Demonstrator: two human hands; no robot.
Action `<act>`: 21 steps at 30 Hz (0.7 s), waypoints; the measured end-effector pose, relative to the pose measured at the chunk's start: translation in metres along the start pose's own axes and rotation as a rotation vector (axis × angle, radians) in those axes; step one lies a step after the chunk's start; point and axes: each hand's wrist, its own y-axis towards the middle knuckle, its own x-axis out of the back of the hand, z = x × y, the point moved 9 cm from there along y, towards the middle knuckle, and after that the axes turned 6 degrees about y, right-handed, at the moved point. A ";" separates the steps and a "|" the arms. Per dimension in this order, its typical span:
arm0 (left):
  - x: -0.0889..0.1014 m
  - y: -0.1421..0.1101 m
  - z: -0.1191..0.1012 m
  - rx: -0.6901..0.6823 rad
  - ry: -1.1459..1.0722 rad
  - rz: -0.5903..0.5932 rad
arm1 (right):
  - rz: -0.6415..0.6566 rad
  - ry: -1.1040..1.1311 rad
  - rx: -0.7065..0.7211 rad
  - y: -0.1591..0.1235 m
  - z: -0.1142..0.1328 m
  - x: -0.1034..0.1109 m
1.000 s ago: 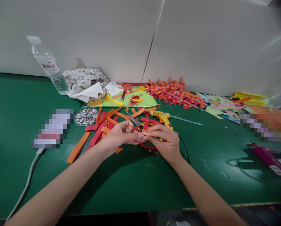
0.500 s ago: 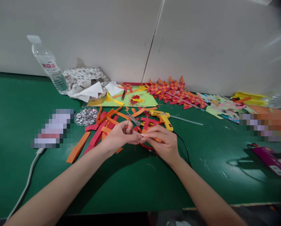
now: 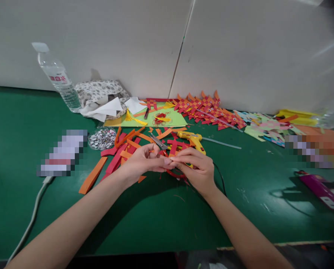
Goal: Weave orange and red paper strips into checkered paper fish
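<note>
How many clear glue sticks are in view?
2: one stick at the back of the yellow glue gun, another stick lying across the red-and-orange woven pieces. Others may be hidden.

You work in dim, fairly even light. Your left arm (image 3: 80, 213) lays a soft shadow across the green table (image 3: 268, 179), which shines palely near the purple power strip (image 3: 314, 186). Light streaks cross the grey wall (image 3: 253, 48) at far right; its top corner darkens. The bottle (image 3: 59, 80) looks slanted. Pixel blocks mask two patches.
</note>
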 end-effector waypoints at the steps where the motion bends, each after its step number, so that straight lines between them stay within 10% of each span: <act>1: 0.000 0.000 0.000 0.002 0.002 0.001 | 0.001 0.000 -0.001 0.000 0.000 0.000; 21: 0.000 0.001 0.000 -0.034 0.014 -0.005 | -0.007 0.039 -0.001 0.001 0.002 0.000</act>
